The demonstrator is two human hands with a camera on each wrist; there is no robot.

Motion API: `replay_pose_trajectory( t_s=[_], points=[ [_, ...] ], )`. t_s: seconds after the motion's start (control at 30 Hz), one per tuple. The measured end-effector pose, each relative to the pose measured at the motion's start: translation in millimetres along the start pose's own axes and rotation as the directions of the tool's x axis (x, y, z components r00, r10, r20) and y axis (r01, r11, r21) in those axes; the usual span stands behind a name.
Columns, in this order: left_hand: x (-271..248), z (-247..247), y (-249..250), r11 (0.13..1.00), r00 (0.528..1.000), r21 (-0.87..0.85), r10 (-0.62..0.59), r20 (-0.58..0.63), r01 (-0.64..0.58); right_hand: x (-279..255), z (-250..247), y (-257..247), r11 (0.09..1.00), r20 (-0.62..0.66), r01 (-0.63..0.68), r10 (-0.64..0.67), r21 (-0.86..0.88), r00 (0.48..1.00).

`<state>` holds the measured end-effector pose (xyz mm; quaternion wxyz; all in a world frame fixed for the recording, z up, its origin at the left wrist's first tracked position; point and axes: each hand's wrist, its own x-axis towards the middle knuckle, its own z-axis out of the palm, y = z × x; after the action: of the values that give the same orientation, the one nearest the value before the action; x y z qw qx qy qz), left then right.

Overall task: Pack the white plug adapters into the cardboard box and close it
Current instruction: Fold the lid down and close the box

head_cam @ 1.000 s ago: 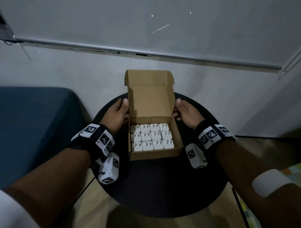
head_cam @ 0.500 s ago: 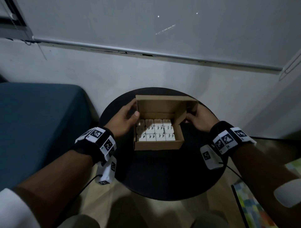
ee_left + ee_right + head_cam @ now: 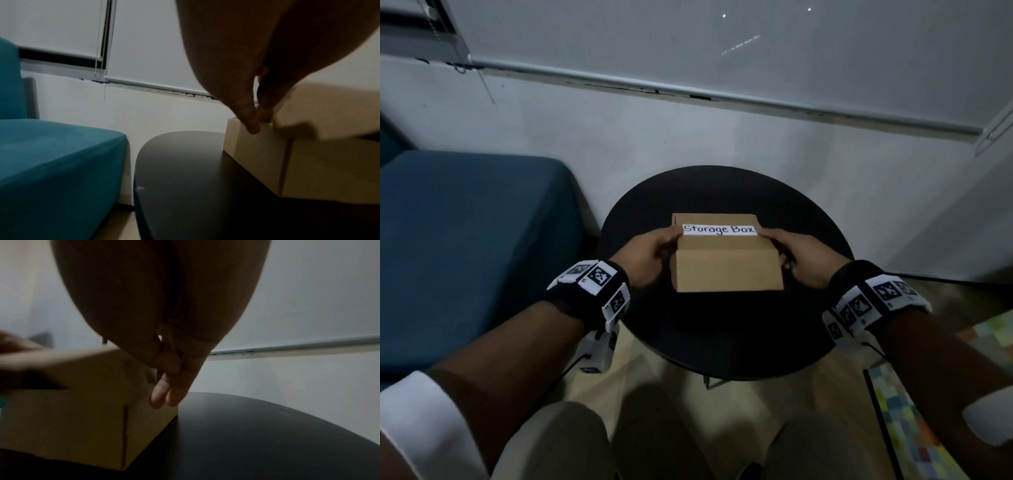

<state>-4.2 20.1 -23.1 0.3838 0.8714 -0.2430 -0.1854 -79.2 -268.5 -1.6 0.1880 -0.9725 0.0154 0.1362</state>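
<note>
1. The cardboard box (image 3: 727, 262) stands on the round black table (image 3: 722, 329), between both hands, lid folded down over it.
2. Left hand (image 3: 645, 255): fingers (image 3: 252, 120) curled onto the box's left edge, holding it.
3. Right hand (image 3: 803, 257): fingers (image 3: 164, 392) lie nearly straight against the right wall; thumb on the lid.
4. A "Storage Box" label (image 3: 719, 230) sits between the fingertips.

Lid down on the cardboard box (image 3: 727, 263) — contents hidden. Left hand (image 3: 645, 255) and right hand (image 3: 803, 258) cover its sides; finger curl unreadable — wrist views blurred, palms cut off above.
</note>
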Motion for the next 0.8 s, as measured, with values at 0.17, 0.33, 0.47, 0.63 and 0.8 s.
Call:
replay_pose_trajectory(
  t_s=[0.17, 0.33, 0.47, 0.63, 0.8],
  points=[
    [-0.6, 9.5, -5.7, 0.998, 1.000, 0.053, -0.024, -0.007, 0.024, -2.4, 3.2, -3.5, 0.971, -0.008, -0.052, 0.055, 0.234, 0.998],
    [-10.9, 21.8, 0.5, 0.995, 0.990, 0.082, -0.042, -0.133, 0.054, -9.2, 14.8, -15.1, 0.960, -0.025, -0.136, 0.147, 0.246, 0.989],
    [-16.7, 33.5, 0.3, 0.984, 0.993, 0.159, -0.059, -0.104, 0.075, -8.8, 25.0, -17.2, 0.955, 0.009, -0.196, 0.199, 0.224, 0.980],
    [-19.4, 31.9, 9.2, 0.981, 0.981, 0.134, -0.116, -0.153, 0.137, -7.5, 27.0, -15.5, 0.954, 0.011, -0.209, 0.212, 0.216, 0.977],
    [-19.9, 29.0, 18.5, 0.974, 0.973, 0.102, -0.187, -0.135, 0.202, -7.5, 27.6, -13.9, 0.960, 0.013, -0.198, 0.199, 0.198, 0.980]
  ],
)
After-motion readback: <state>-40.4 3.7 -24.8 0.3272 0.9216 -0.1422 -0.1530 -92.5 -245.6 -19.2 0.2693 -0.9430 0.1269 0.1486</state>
